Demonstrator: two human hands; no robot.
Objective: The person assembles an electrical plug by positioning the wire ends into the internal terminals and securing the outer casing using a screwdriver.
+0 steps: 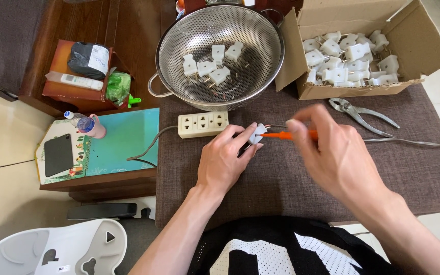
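- Left hand pinches the white plug against the desk, beside the power strip.
- Right hand grips an orange screwdriver; keep its tip seated squarely, plug steady.

- Light: you have bright, even daylight; shadows under your hands are soft and faint.
- Glare: mild sheen on the steel colander.
- Blur: your right hand is motion-smeared.
- Edges: slight wide-angle bending at the corners.
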